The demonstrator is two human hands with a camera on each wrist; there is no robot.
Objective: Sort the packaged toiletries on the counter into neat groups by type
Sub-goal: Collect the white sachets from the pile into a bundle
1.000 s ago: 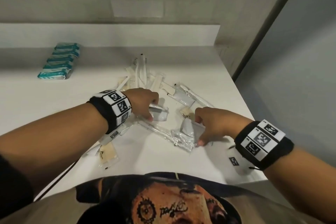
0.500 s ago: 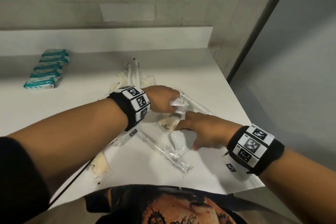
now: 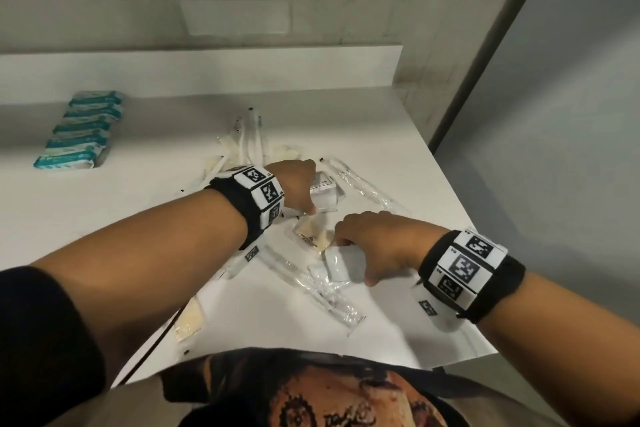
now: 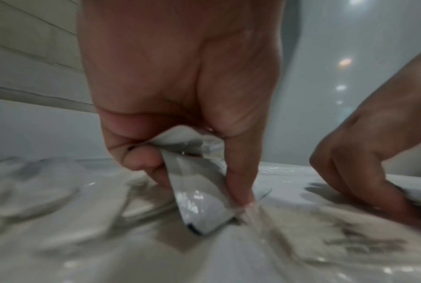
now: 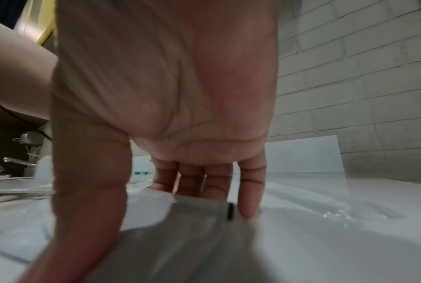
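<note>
My left hand (image 3: 304, 198) reaches over the pile and pinches a small white packet (image 4: 204, 210) between thumb and fingers; it sits against a stack of white packets (image 3: 325, 198). Nearer me, my right hand (image 3: 356, 260) grips another white packet (image 3: 337, 265), thumb on one edge and fingers on the far edge (image 5: 180, 239). A beige sachet (image 3: 313, 236) lies between the two hands. Clear-wrapped toothbrushes lie at the front (image 3: 311, 284) and at the back right (image 3: 363, 184).
Several teal packets (image 3: 79, 130) stand in a row at the back left of the white counter (image 3: 121, 218). White wrapped sticks (image 3: 249, 139) lie behind my left wrist. Another beige sachet (image 3: 188, 319) sits near the front edge. The counter ends close on the right.
My left hand has moved from the middle of the pile back and to the right, onto the white packets. My right hand has shifted slightly left, still on its white packet.
</note>
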